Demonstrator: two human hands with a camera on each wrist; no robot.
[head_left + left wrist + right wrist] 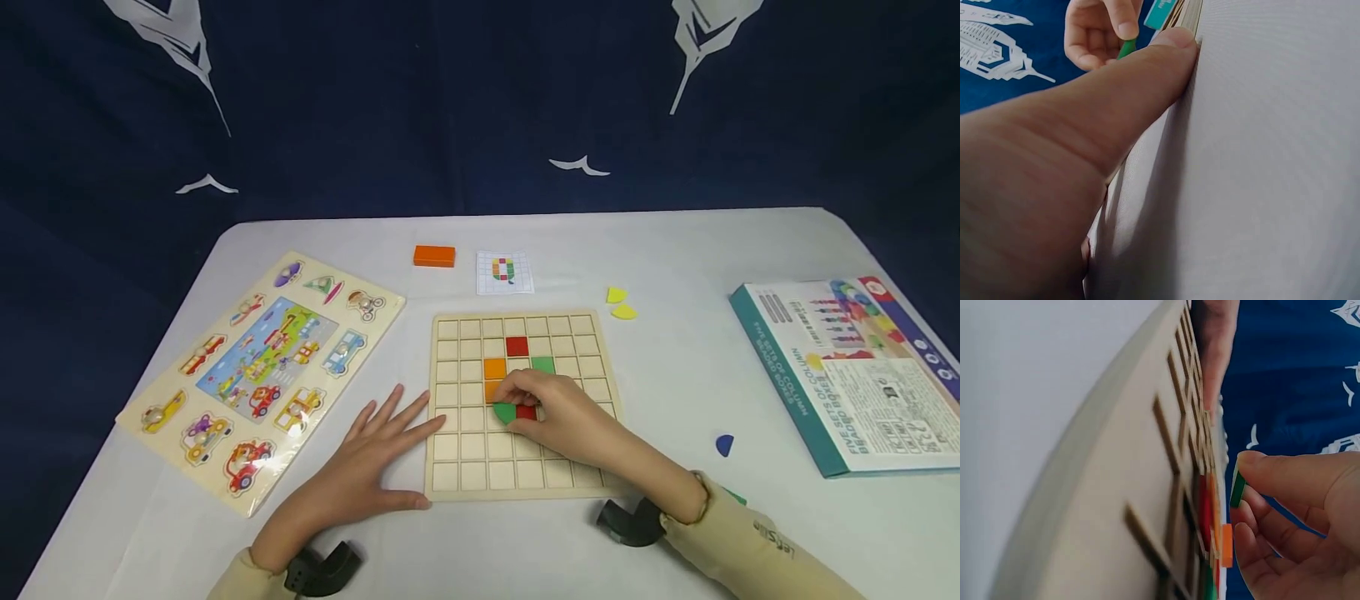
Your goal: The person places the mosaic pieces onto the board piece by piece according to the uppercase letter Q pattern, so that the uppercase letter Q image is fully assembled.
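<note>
My right hand [558,412] pinches a small green piece with a rounded edge [504,412] between thumb and fingers, over the wooden grid board [457,475]. In the right wrist view the green piece [1238,489] is held on edge, off the board. My left hand [367,467] lies spread at the board's left edge, its fingertips and thumb right at the rim. On the board sit a red square [517,346], two orange squares [494,368], a green square [542,365] and a lower red square [527,412], partly covered by my right hand.
A small pattern card [487,283] and an orange block [434,257] lie behind the board. Two yellow pieces [623,312] and a blue half-round piece [723,445] lie to its right. A picture puzzle [300,287] is on the left, a flat box [855,400] at far right.
</note>
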